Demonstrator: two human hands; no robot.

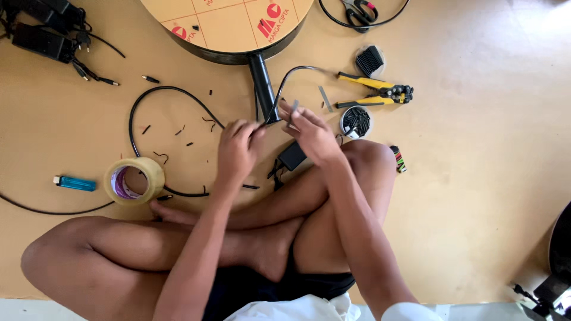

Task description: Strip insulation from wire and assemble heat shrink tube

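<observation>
While seated cross-legged, left hand [236, 150] and right hand [310, 132] pinching black cable [279, 89].

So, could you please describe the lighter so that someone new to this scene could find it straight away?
Start at the roll of clear tape lying on the tan floor, to the left of the person's left hand. Just left of that roll lies the lighter. It is the only blue thing there, slim and translucent, among black cables and cable scraps.

— What is held?
— A thin black cable [178, 95], pinched at its end between both hands above the crossed legs.
— How is it laid?
— It is looped across the tan floor [476, 178], curving back beneath a tape roll.
</observation>
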